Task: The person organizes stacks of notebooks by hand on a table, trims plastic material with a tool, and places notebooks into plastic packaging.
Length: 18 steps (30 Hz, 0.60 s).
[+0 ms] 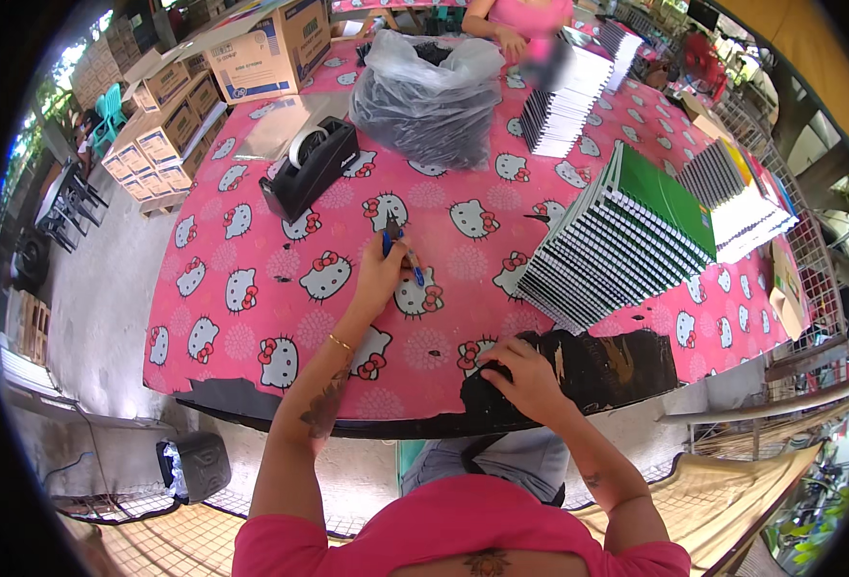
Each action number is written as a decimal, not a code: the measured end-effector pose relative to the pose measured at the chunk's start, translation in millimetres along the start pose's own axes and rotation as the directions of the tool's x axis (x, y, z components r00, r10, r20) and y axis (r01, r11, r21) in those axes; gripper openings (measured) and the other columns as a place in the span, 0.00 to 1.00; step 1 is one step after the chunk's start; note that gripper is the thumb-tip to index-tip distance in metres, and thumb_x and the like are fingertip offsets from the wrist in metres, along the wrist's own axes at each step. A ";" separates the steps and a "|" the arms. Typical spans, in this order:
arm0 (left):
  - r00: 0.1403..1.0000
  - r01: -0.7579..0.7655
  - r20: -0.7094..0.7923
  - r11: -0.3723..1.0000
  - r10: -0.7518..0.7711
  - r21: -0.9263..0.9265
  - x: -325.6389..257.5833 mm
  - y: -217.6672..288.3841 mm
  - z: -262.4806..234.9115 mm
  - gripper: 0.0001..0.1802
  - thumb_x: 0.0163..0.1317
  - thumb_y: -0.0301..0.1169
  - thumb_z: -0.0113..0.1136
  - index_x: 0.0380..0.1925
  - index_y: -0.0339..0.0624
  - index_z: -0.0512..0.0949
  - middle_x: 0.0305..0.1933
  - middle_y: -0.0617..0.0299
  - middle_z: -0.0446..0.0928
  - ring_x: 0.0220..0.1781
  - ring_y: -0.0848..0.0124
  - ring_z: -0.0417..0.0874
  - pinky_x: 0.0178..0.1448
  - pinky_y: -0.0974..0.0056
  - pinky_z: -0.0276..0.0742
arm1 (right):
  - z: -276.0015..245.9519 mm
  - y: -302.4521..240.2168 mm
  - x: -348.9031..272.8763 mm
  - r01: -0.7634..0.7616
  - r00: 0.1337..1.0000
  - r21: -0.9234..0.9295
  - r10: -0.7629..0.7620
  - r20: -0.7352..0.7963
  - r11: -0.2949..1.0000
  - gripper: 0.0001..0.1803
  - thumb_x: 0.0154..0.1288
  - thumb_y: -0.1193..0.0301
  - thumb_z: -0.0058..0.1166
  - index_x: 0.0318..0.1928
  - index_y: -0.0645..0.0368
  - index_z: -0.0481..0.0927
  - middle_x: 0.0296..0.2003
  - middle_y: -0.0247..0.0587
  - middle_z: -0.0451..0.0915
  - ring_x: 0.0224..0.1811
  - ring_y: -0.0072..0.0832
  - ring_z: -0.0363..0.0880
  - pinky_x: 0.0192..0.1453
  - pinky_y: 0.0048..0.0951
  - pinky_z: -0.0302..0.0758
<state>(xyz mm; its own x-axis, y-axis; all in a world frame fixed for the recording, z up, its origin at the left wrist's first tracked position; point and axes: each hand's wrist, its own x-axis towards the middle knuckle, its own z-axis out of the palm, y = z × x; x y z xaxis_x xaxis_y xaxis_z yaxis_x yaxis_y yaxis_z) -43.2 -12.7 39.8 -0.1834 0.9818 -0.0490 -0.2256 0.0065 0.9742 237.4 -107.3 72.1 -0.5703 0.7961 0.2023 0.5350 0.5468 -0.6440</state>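
Observation:
My left hand (384, 274) is closed around the blue handles of a small pair of pliers (392, 231), whose dark jaws point toward the far side of the table. Near the front edge, my right hand (525, 377) rests on the tabletop where the cover is torn and dark board shows. Its fingers are loosely bent and slightly apart, with nothing visible in them. Beyond my right hand stands a tall stack of spiral-bound notebooks (663, 207) with green covers. A black tape dispenser (314, 173) sits on the pink patterned tablecloth (347, 322), beyond my left hand.
A clear plastic bag (429, 106) of dark contents stands at the far middle. Further notebook stacks (567, 101) are at the far right, near another person (530, 19). A cardboard box (270, 53) stands far left, and more boxes (169, 130) sit beside the table.

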 end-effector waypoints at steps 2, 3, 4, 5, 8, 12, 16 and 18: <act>1.000 -0.009 0.008 1.000 0.009 -0.006 -0.1 1.7 1.4 0.15 0.68 0.38 0.55 0.44 0.38 0.70 0.35 0.56 0.80 0.35 0.65 0.86 0.37 0.64 0.82 | 9.1 2.5 3.1 -0.021 0.999 -0.062 0.019 -0.033 0.998 0.10 0.59 0.70 0.62 0.41 0.56 0.79 0.40 0.39 0.78 0.42 0.41 0.79 0.44 0.36 0.76; 1.000 -0.012 0.012 1.000 0.012 -0.010 0.3 1.8 2.3 0.14 0.69 0.38 0.55 0.43 0.38 0.70 0.35 0.56 0.80 0.35 0.65 0.86 0.37 0.64 0.82 | 11.9 3.5 3.6 -0.034 0.998 -0.092 0.030 -0.050 0.995 0.09 0.59 0.71 0.62 0.40 0.56 0.79 0.40 0.39 0.78 0.42 0.41 0.79 0.43 0.36 0.76; 1.000 0.010 -0.008 1.000 -0.010 0.003 1.5 1.2 3.0 0.14 0.69 0.38 0.55 0.43 0.38 0.70 0.34 0.56 0.80 0.35 0.65 0.86 0.36 0.64 0.82 | 13.1 2.9 5.3 -0.050 0.999 -0.136 0.048 -0.021 0.989 0.09 0.59 0.71 0.61 0.39 0.56 0.78 0.39 0.40 0.78 0.41 0.41 0.79 0.43 0.36 0.76; 0.999 0.020 -0.025 1.000 -0.020 0.018 1.8 0.3 4.0 0.14 0.69 0.38 0.55 0.42 0.39 0.70 0.34 0.57 0.80 0.35 0.65 0.86 0.36 0.65 0.81 | 13.1 0.9 7.5 -0.058 0.998 -0.182 0.059 -0.002 0.982 0.08 0.59 0.71 0.61 0.38 0.57 0.77 0.38 0.40 0.78 0.41 0.41 0.79 0.42 0.36 0.76; 1.000 0.009 -0.030 0.999 -0.008 0.042 3.2 -8.6 -2.8 0.11 0.68 0.36 0.55 0.40 0.39 0.69 0.32 0.59 0.80 0.33 0.67 0.85 0.33 0.66 0.80 | 7.9 -9.2 13.3 -0.098 0.992 0.059 0.093 0.087 0.993 0.07 0.60 0.72 0.60 0.37 0.57 0.75 0.35 0.42 0.79 0.38 0.40 0.80 0.40 0.36 0.77; 0.997 -0.018 -0.075 0.996 0.025 0.093 2.9 -7.7 -5.8 0.10 0.68 0.32 0.55 0.37 0.37 0.69 0.28 0.59 0.77 0.28 0.70 0.82 0.30 0.66 0.80 | -37.1 -66.3 85.7 0.163 0.945 0.177 -0.102 -0.310 0.971 0.07 0.59 0.79 0.60 0.39 0.60 0.77 0.32 0.45 0.81 0.33 0.36 0.83 0.37 0.32 0.79; 1.000 -0.003 -0.018 0.999 0.004 0.045 -2.9 4.3 -6.8 0.09 0.68 0.31 0.54 0.37 0.36 0.68 0.27 0.59 0.77 0.27 0.72 0.81 0.31 0.66 0.81 | -82.6 -98.9 223.9 0.375 0.648 0.028 -0.241 -0.723 0.927 0.05 0.63 0.77 0.58 0.39 0.65 0.80 0.34 0.47 0.83 0.35 0.33 0.84 0.41 0.30 0.78; 0.997 -0.015 0.071 0.999 0.017 -0.028 3.2 0.4 5.1 0.09 0.69 0.31 0.53 0.39 0.37 0.67 0.30 0.56 0.77 0.32 0.66 0.84 0.33 0.64 0.83 | -120.3 -77.5 302.2 0.316 0.553 -0.092 -0.262 -0.791 0.944 0.09 0.66 0.75 0.56 0.44 0.64 0.82 0.34 0.50 0.83 0.36 0.34 0.84 0.43 0.28 0.77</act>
<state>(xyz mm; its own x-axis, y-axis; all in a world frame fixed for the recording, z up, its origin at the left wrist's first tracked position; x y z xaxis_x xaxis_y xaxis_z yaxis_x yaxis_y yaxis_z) -39.0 -8.6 41.2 -0.1188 0.9928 -0.0171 -0.2496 -0.0132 0.9682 98.6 122.1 271.9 0.0372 0.5020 0.8641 0.3819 0.7919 -0.4765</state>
